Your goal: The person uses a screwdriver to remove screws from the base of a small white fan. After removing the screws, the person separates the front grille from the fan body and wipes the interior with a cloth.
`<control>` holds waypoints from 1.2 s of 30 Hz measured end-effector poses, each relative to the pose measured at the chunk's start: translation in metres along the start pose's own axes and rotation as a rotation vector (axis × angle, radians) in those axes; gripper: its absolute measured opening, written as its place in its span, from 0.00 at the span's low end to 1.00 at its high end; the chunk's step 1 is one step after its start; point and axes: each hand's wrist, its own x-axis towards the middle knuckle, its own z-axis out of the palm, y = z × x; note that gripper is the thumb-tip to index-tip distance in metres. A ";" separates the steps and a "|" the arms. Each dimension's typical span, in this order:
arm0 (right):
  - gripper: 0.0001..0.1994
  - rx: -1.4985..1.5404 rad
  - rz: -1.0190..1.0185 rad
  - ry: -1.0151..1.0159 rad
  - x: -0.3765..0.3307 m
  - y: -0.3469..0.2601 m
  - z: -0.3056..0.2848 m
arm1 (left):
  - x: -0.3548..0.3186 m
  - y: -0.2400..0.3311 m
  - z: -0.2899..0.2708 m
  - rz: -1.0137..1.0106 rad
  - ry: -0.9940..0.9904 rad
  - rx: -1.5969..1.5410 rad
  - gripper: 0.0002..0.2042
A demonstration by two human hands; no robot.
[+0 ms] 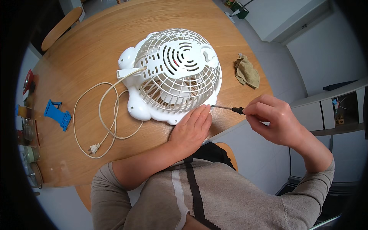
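A white electric fan [184,57] lies on the wooden table with its slotted back cover and round grille facing up. My left hand [191,128] rests flat with fingers together on the fan's near rim. In my right hand [270,117] is a screwdriver [230,109] with a black handle, held between thumb and fingers. Its shaft points left and its tip meets the rim's near right edge, beside my left fingertips. Whether a screw sits under the tip is too small to tell. The cream power cord [101,111] loops left of the fan, ending in a two-pin plug [94,148].
A crumpled brown cloth [247,71] lies right of the fan near the table's edge. On the left are a blue plastic stand [57,115] and several jars [31,153] along the edge. A wooden chair [61,28] stands at the far left. Cabinets [333,111] line the right side.
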 end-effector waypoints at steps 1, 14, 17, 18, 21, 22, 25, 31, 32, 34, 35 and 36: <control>0.05 0.001 -0.014 -0.003 0.000 0.000 0.000 | 0.000 0.000 0.000 0.000 0.003 -0.002 0.28; 0.06 -0.024 -0.042 0.005 -0.002 0.002 0.000 | 0.000 0.001 -0.001 -0.004 0.005 -0.018 0.27; 0.06 -0.034 -0.051 -0.003 -0.002 0.001 0.000 | 0.000 0.001 -0.001 -0.004 0.001 -0.021 0.27; 0.06 -0.034 -0.054 -0.002 -0.002 0.001 0.000 | 0.000 0.001 -0.001 -0.006 0.002 -0.024 0.27; 0.06 -0.035 -0.061 -0.001 -0.001 0.002 0.001 | 0.000 0.001 -0.002 -0.007 0.002 -0.027 0.26; 0.06 -0.035 -0.060 -0.001 -0.001 0.001 0.001 | 0.000 0.001 -0.002 -0.007 0.002 -0.027 0.26; 0.06 -0.041 -0.060 0.001 -0.001 0.002 0.000 | 0.000 0.002 0.000 -0.014 0.010 -0.042 0.26; 0.06 -0.042 -0.079 0.007 -0.001 0.003 0.001 | -0.001 0.002 0.000 -0.014 0.015 -0.044 0.26; 0.06 -0.048 -0.088 0.006 -0.001 0.003 0.001 | -0.001 0.002 0.000 -0.014 0.014 -0.043 0.26; 0.05 -0.048 -0.067 -0.010 0.000 0.002 0.000 | -0.001 0.002 0.000 -0.014 0.012 -0.042 0.26; 0.05 -0.048 -0.055 -0.018 0.000 0.000 0.000 | -0.001 0.002 0.000 -0.011 0.010 -0.030 0.26; 0.05 -0.056 -0.039 -0.039 0.001 -0.002 -0.002 | 0.000 0.002 0.000 -0.007 0.009 -0.017 0.26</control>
